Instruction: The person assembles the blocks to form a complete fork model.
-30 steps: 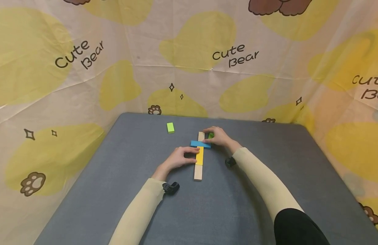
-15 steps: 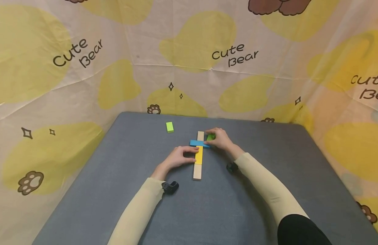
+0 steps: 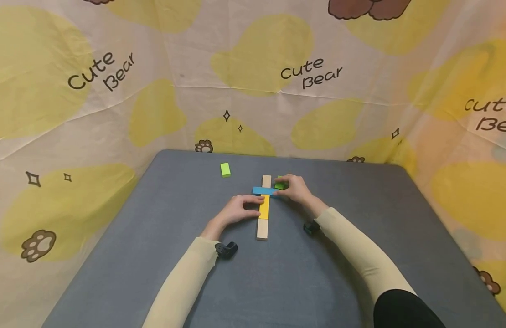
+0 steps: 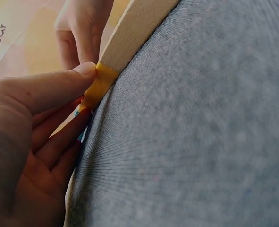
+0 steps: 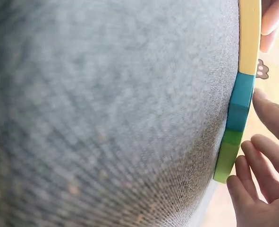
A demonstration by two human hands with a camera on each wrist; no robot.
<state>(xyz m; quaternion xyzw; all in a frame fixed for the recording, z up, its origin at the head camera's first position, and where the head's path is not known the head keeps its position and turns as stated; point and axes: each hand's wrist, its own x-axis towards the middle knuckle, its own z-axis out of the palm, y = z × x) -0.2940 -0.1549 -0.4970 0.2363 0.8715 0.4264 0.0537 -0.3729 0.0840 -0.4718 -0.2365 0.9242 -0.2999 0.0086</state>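
In the head view, a yellow block [image 3: 264, 207] lies in line between a near plain wood block [image 3: 262, 229] and a far one [image 3: 266, 181]. A blue block [image 3: 262, 191] lies crosswise beyond the yellow one. My left hand [image 3: 234, 209] holds the yellow block, thumb and fingertips along its left side. My right hand [image 3: 296, 188] has its thumb by the blue block's right end and its fingers around a green block [image 3: 279, 186]. The right wrist view shows this green block [image 5: 227, 156] against the blue one [image 5: 241, 100]; finger contact there is partly hidden.
A loose light-green block [image 3: 225, 170] lies at the back left of the grey cloth-covered table [image 3: 253, 282]. Behind it hangs a printed bear curtain [image 3: 245, 59]. Both wrists wear black bands, the left band [image 3: 226, 250] clearly visible.
My right hand has drawn slightly nearer, and the green block sits closer to the blue block. My left hand stays on the yellow block. The head view has shifted a little.
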